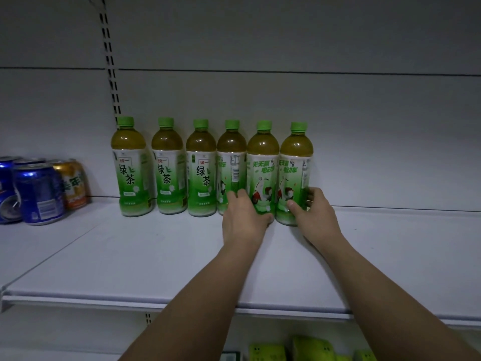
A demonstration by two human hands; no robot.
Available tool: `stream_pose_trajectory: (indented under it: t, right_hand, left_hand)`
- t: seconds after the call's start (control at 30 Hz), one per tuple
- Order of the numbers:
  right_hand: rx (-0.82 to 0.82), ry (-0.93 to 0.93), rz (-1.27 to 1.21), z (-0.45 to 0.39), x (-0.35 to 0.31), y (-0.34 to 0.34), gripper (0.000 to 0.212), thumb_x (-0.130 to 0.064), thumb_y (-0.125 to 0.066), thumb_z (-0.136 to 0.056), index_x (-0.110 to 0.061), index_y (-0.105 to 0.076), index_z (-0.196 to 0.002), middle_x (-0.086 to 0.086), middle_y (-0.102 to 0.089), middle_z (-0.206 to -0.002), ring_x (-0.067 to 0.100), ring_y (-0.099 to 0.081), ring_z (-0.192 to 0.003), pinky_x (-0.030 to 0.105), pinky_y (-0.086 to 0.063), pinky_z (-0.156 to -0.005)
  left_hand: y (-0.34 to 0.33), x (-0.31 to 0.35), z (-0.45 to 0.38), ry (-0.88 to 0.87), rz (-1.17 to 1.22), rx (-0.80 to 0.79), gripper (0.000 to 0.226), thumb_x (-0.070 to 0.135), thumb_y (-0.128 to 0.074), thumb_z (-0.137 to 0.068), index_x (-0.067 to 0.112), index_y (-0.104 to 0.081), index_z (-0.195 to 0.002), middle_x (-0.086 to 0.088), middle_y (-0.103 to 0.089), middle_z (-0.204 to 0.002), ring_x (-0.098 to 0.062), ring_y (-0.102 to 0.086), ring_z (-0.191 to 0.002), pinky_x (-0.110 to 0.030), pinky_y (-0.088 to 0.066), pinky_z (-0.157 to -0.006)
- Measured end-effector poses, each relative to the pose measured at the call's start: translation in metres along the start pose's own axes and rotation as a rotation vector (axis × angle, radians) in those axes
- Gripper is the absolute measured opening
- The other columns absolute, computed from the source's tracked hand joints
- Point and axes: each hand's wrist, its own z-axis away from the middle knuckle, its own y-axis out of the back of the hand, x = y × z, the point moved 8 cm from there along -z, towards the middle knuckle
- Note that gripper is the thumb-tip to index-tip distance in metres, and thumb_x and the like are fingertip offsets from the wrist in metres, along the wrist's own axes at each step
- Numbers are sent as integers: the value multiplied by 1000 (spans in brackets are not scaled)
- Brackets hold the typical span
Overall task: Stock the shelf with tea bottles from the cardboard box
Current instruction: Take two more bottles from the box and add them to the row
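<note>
On the white metal shelf (130, 256), head view: six clear plastic tea bottles stand upright in a row against the back panel, long axes vertical, green caps up, glossy green-white labels; the left three face front, the right three are turned. Left hand (243, 217) curls round the base of the fifth bottle (262, 162), fingers reaching toward the fourth bottle (231, 162), though contact there is hard to judge; right hand (311, 212) grips the sixth bottle (296, 165) low, thumb in front. Blue cans (36, 194) and an orange can (74, 183) sit well apart at left.
</note>
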Motion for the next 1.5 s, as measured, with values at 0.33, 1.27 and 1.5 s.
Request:
stream_pose_trajectory:
  t: [0.33,1.27,1.5]
  right_hand:
    - [22,26,103,-3,2,-1,60,-20,-74,-75,-14,-48,-129,7,-54,-122,25,-53,-116,43,-49,-98]
    - [76,1,157,-3,6,5,33,-22,-72,-82,-11,-45,-97,3,-57,-93,26,-56,-85,40,-49,-71]
    - [-142,-70,190,28,-11,10,28,-23,-61,-89,-11,-50,-111,4,-58,-104,23,-54,-91,31,-40,-72]
  left_hand:
    - [2,6,2,-52,21,32,60,27,-83,-71,14,-46,-116,-7,-53,-116,-26,-57,-107,-40,-51,-90]
    - [-8,14,4,-183,-118,-60,28,6,-55,-89,19,-62,-113,-11,-70,-100,-31,-64,-90,-38,-54,-73]
    - [11,13,22,-184,-258,-274,47,29,-52,-91,32,-48,-138,-3,-60,-133,-28,-58,-117,-39,-51,-92]
